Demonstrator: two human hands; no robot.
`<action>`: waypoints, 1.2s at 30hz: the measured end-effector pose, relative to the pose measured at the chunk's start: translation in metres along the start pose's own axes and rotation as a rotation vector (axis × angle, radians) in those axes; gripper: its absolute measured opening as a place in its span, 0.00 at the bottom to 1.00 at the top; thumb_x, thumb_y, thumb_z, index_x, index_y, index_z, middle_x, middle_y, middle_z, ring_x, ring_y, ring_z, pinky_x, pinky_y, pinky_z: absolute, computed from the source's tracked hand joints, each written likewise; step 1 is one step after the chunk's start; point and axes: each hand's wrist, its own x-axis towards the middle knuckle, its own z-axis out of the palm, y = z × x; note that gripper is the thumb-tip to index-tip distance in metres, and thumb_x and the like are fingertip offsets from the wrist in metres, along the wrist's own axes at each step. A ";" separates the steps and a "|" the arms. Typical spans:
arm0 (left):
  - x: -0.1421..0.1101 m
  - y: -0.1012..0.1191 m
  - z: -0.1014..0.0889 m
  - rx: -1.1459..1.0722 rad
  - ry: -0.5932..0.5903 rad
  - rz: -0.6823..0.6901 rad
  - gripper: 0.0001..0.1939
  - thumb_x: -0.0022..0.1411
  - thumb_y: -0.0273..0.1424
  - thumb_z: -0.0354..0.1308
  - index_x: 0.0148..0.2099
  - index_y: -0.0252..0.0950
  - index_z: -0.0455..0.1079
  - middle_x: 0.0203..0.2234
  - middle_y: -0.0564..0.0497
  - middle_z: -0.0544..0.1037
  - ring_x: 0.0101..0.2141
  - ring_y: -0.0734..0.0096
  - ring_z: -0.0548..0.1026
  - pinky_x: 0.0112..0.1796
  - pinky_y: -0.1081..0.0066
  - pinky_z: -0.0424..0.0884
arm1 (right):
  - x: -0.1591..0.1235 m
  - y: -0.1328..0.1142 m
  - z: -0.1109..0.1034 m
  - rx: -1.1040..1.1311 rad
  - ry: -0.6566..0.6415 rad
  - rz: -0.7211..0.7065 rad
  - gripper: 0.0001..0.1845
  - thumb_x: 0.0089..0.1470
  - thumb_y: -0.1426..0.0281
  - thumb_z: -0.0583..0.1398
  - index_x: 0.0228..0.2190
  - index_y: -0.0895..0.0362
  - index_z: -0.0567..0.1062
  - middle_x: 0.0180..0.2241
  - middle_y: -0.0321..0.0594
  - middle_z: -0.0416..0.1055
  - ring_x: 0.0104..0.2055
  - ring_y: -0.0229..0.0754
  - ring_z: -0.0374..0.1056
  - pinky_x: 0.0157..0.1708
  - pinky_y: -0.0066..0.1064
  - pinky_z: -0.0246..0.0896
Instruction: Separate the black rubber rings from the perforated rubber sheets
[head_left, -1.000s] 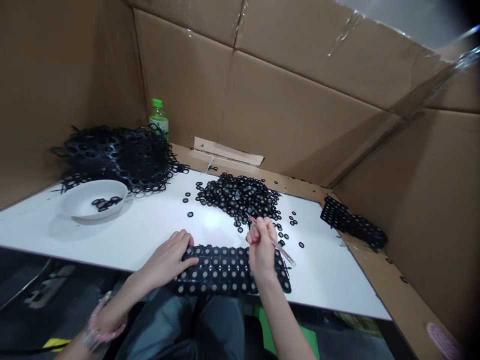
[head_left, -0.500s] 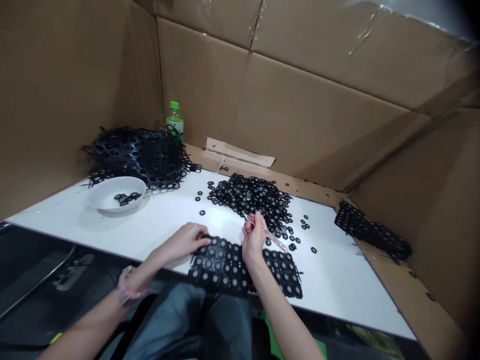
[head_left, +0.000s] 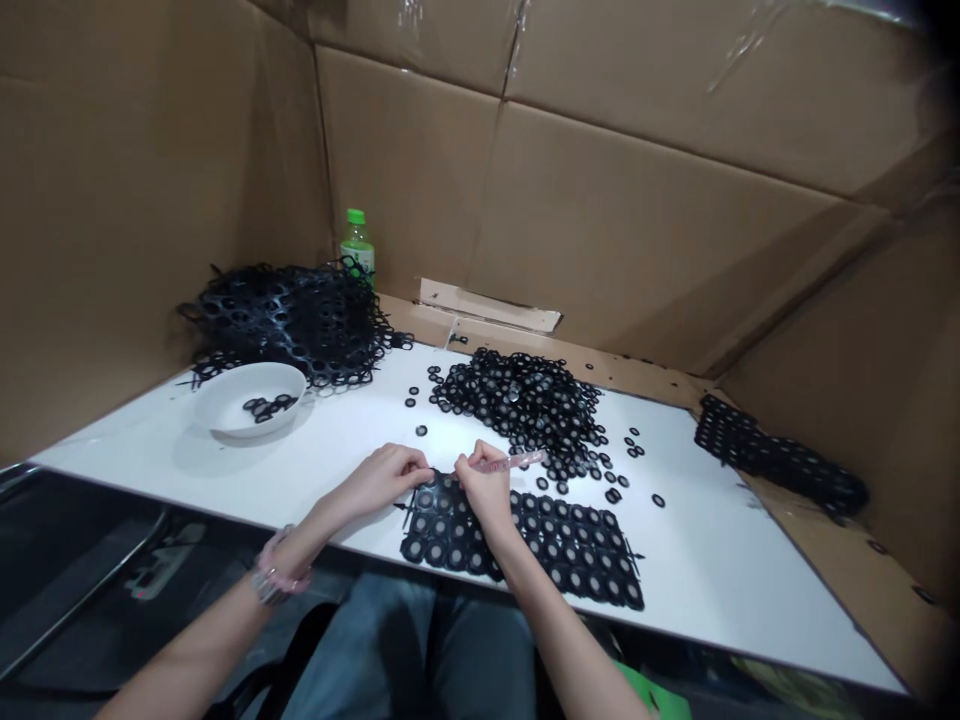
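Note:
A perforated sheet of black rings with grey centres point(head_left: 525, 540) lies at the front of the white table point(head_left: 675, 560). My left hand point(head_left: 382, 478) pinches the sheet's upper left corner. My right hand point(head_left: 487, 485) rests on the same end, its fingers closed around a slim pink pick point(head_left: 510, 461) with a fine tip pointing left. Just beyond the hands spreads a heap of loose black rings point(head_left: 525, 405). Part of the sheet is hidden under my right hand.
A white bowl point(head_left: 251, 398) holding a few black rings stands on the left, before a mound of black punched lattice scrap point(head_left: 285, 325). A green-capped bottle point(head_left: 357, 245) stands behind. Another black ring strip point(head_left: 780, 460) lies on the right. Cardboard walls point(head_left: 645, 160) enclose the table's back and sides.
My hands have come closer together at the sheet's left end. The pink pick has swung from pointing toward me to lying roughly level. The whole view has shifted right.

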 end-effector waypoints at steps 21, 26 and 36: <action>-0.005 0.001 0.007 -0.114 0.052 -0.008 0.15 0.60 0.39 0.46 0.32 0.35 0.68 0.23 0.54 0.70 0.27 0.71 0.65 0.28 0.75 0.57 | -0.001 -0.005 0.004 -0.087 -0.048 -0.057 0.15 0.38 0.73 0.56 0.12 0.53 0.54 0.09 0.25 0.52 0.14 0.33 0.51 0.17 0.26 0.45; -0.016 0.007 0.010 -0.151 0.012 -0.044 0.15 0.55 0.42 0.53 0.28 0.34 0.63 0.18 0.58 0.64 0.22 0.74 0.62 0.25 0.76 0.55 | 0.003 0.000 0.000 0.066 0.079 0.008 0.15 0.40 0.72 0.55 0.14 0.52 0.52 0.08 0.24 0.52 0.12 0.33 0.55 0.13 0.24 0.45; -0.019 0.010 0.018 -0.024 0.076 -0.050 0.18 0.56 0.39 0.50 0.19 0.34 0.58 0.14 0.57 0.61 0.20 0.74 0.60 0.23 0.76 0.51 | -0.018 -0.022 -0.001 0.152 0.057 0.030 0.15 0.46 0.64 0.57 0.17 0.53 0.56 0.11 0.27 0.61 0.12 0.32 0.55 0.11 0.22 0.44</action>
